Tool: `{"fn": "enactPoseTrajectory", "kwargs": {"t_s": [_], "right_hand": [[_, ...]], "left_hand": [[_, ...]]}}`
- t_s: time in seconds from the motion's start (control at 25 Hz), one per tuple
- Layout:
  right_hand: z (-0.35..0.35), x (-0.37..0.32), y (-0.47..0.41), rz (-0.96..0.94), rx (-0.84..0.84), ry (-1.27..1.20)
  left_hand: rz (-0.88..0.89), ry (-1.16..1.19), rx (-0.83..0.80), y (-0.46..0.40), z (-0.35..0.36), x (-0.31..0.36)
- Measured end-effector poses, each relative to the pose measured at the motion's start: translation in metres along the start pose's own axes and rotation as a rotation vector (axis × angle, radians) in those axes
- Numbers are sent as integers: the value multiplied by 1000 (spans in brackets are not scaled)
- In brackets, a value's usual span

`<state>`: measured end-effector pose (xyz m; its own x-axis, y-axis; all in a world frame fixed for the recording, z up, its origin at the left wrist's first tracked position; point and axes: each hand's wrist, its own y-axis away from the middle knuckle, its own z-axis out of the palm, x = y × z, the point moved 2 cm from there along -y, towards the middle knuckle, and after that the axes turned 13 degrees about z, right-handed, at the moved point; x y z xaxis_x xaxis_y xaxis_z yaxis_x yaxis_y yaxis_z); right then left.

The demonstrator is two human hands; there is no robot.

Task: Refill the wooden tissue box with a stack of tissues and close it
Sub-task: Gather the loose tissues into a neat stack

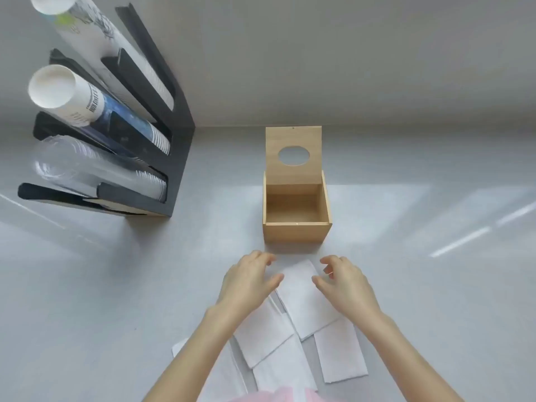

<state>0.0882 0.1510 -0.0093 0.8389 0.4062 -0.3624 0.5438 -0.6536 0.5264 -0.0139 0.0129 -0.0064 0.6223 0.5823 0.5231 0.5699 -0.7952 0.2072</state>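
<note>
The wooden tissue box (297, 233) stands open on the grey counter, its inside bare. Its hinged lid (293, 172) with an oval hole stands upright at the back. Several folded white tissues (304, 300) lie spread and overlapping on the counter in front of the box. My left hand (249, 281) hovers over the left side of the top tissue, fingers apart. My right hand (345, 281) hovers at that tissue's right side, fingers curled and apart. Neither hand holds anything.
A black cup dispenser rack (162, 117) stands at the back left, holding stacks of paper cups (75, 94) and clear plastic cups (87, 169). A grey wall runs behind the counter. A pink garment (278, 396) shows at the bottom edge.
</note>
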Motion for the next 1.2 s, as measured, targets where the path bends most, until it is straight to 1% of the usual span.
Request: {"fn": "enactPoseTrajectory", "kwargs": {"t_s": [0.04,0.12,0.36,0.52,0.64,0.68,0.76,0.84,0.92,1.04,1.2], "right_hand": [[2,1,-2,24,-6,27],[6,1,-4,27,9,44],[11,-7,-6,35,15,192],[14,-10,-9,23,-7,204],[16,-8,-6,-13,-3,183],[15,-7,-2,-27,-4,144],[13,-6,5,-56,-28,-15],[6,-7,13,-86,-70,-224],[-1,-9,23,-102,-132,-380],[-6,-12,38,-129,-226,-555],[-3,-13,53,-121,-347,-709]], "left_hand": [[-8,-21,-48,-1,5,0],[-11,-50,-69,-4,17,-2],[-48,-113,-46,-10,30,0],[-85,-95,-76,-16,29,6],[-103,-66,-80,-17,27,7],[-102,-55,-76,-14,27,6],[-111,-10,-46,-7,27,2],[-125,92,17,3,25,0],[-126,280,96,15,20,0],[-143,561,191,34,13,4],[-261,948,277,61,12,5]]}}
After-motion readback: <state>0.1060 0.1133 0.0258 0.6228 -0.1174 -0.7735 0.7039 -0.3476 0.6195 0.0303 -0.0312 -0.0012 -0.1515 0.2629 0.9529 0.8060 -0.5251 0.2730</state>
